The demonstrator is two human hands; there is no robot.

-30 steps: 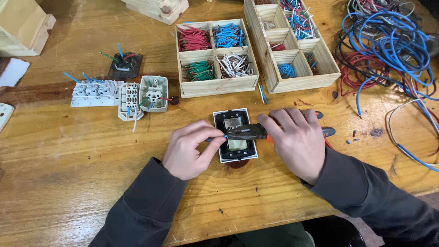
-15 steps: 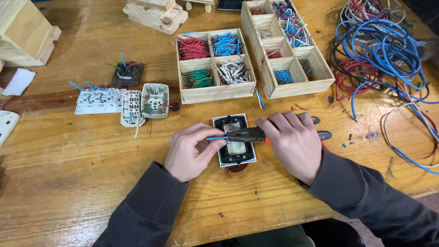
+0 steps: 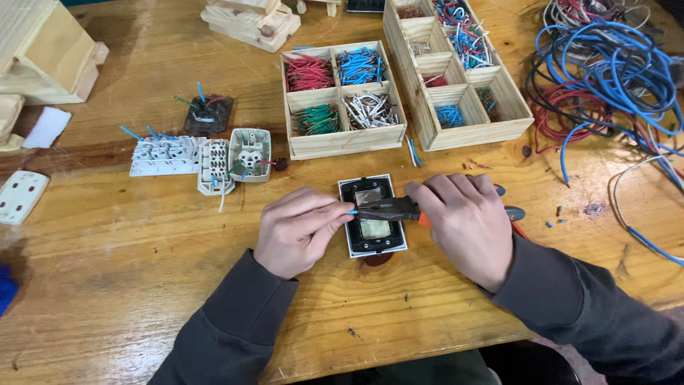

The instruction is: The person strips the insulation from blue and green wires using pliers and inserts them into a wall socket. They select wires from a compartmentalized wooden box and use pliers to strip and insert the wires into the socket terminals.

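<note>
**A:** On the wooden bench [image 3: 142, 285], seen from the head camera, what are the hands doing?

**B:** At centre lies a black switch plate with a white rim [image 3: 373, 217]. The left hand [image 3: 296, 232], at 9 o'clock of it, is closed, pinching a short blue wire piece [image 3: 351, 212] between thumb and forefinger. The right hand [image 3: 467, 224], at 3 o'clock, is wrapped around orange-handled pliers [image 3: 388, 209], whose dark nose meets the wire just above the plate.

**A:** What lies around them?

**B:** At 12 o'clock, a wooden tray of red, blue, green and white wire offcuts [image 3: 342, 96]; at 1 o'clock, a second divided tray [image 3: 456, 71]. At 2 o'clock, tangled cable coils [image 3: 613, 71]. At 10 o'clock, white socket inserts [image 3: 206, 160].

**A:** What could go wrong?

**B:** I'd judge the wire could slip from the pinch if the pliers tug sideways, or the nose could nip a fingertip, being so close.
</note>
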